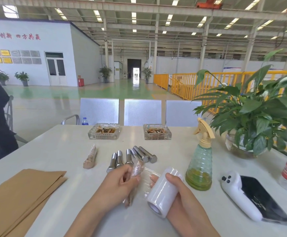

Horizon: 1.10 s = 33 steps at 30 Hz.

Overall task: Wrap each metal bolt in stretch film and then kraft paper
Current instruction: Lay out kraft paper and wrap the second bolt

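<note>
My right hand (178,192) gripped the roll of stretch film (163,190), thumb over its top. My left hand (120,183) pinched the film-covered bolt (136,170) just beside it, a short clear sheet (147,175) running between the two. To my mind that sheet needed steady tension while the bolt turned, or the wrap would wrinkle and slacken. To the left lay one stack of kraft paper (19,190) on the table (62,147). Beyond my hands I counted five bare bolts (134,155) side by side, though a sixth may hide behind the wrapped one, and one finished kraft-wrapped bolt (90,158) apart on the left. Further off stood one spray bottle (200,161) and two glass ashtrays (104,131).
</note>
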{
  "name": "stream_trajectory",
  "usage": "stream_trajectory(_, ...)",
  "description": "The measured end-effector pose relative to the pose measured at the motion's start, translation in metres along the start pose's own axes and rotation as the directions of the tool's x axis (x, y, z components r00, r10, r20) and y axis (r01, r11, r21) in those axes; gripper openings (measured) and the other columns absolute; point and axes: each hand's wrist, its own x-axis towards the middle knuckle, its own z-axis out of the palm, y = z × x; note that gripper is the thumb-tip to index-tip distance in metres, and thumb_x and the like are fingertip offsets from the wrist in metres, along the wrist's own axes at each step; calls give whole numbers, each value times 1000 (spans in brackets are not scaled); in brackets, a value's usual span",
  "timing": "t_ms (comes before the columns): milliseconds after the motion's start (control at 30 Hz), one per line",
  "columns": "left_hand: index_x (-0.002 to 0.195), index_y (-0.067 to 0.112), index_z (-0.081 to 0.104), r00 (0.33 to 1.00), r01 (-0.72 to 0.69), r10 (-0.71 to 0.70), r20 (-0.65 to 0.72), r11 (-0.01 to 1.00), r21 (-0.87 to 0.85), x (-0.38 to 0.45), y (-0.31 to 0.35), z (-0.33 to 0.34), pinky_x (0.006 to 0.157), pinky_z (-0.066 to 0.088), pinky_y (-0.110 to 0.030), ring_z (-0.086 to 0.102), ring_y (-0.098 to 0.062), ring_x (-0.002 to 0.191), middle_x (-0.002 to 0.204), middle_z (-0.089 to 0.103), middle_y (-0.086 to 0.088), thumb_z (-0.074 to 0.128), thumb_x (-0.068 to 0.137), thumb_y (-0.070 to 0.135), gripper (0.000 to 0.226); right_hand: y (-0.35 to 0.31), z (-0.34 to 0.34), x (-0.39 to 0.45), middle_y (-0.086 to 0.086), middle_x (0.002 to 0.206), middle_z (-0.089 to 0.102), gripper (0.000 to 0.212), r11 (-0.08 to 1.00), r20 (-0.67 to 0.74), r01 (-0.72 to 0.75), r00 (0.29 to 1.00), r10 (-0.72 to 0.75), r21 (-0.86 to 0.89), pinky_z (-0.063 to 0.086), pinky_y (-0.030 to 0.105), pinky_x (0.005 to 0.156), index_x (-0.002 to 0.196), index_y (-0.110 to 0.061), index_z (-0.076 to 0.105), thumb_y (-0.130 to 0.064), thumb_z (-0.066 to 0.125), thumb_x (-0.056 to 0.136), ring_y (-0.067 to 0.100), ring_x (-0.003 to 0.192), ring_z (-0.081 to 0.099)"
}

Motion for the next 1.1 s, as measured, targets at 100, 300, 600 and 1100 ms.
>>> stream_trajectory(100, 92, 24, 61, 1000, -1, 2, -25, 1000, 27, -1, 4, 5, 56, 44, -19, 53, -7, 59, 67, 55, 8, 58, 100, 19, 10, -1, 0, 1, 23, 108, 74, 36, 999, 82, 5, 997, -2, -38, 62, 44, 73, 113, 1, 77, -16, 76, 81, 33, 91, 75)
stream_trajectory(300, 95, 36, 57, 999, 22, -22, -43, 1000, 0, 0, 3, 3, 46, 43, -23, 57, -9, 48, 76, 72, 0, 48, 101, 8, 30, 7, 10, 2, 31, 116, 69, 53, 995, 187, 36, 982, -18, -91, 59, 50, 89, 125, 5, 66, -14, 74, 76, 41, 106, 71)
stream_trajectory(600, 87, 10, 73, 915, 397, -366, 172, 735, -550, 12, 2, -2, 54, 40, -33, 53, -24, 51, 68, 59, -13, 56, 95, 34, 30, 8, 8, 3, 25, 113, 70, 41, 994, 192, 21, 981, -1, -103, 60, 47, 87, 117, 1, 73, -16, 74, 80, 37, 106, 71)
stream_trajectory(1100, 97, 8, 60, 990, 140, -134, 44, 967, -214, -3, 12, 5, 54, 42, -23, 52, -13, 62, 68, 56, 1, 58, 104, 23, 17, 14, 14, 0, 32, 141, 57, 63, 993, 309, 14, 951, 23, -116, 54, 52, 101, 144, 6, 47, -16, 64, 87, 47, 133, 54)
